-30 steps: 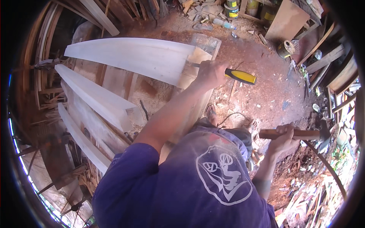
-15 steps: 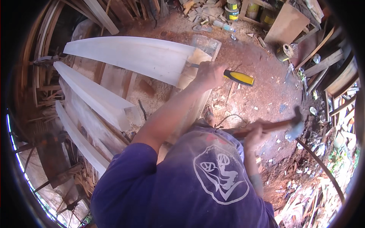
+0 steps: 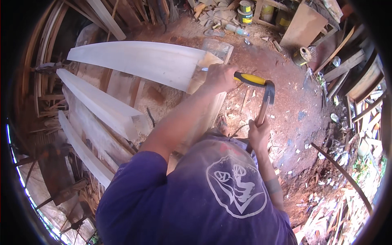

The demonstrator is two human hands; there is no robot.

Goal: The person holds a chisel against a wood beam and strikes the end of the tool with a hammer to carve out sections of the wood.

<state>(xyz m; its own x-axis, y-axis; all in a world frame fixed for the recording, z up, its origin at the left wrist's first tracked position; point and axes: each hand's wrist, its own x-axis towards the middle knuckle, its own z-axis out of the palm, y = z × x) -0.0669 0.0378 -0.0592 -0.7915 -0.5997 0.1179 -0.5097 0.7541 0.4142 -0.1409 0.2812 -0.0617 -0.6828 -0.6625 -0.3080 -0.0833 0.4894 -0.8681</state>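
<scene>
Earthen floor (image 3: 288, 104) underlies apparent striking—left hand (image 3: 220, 78) gripping a chisel (image 3: 251, 79), right hand (image 3: 259, 132) a claw hammer (image 3: 268, 97) at the chisel's butt—next calling for steady alignment.

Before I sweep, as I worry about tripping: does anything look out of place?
Yes: a clear bluish plastic bottle lies on its side on the reddish-brown dirt floor, near pale wood scraps, looking discarded.

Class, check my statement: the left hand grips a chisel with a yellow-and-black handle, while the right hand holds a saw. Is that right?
Not quite. The right hand holds a hammer instead, as the head view shows. The left hand does grip a chisel with a yellow-and-black handle.
</scene>
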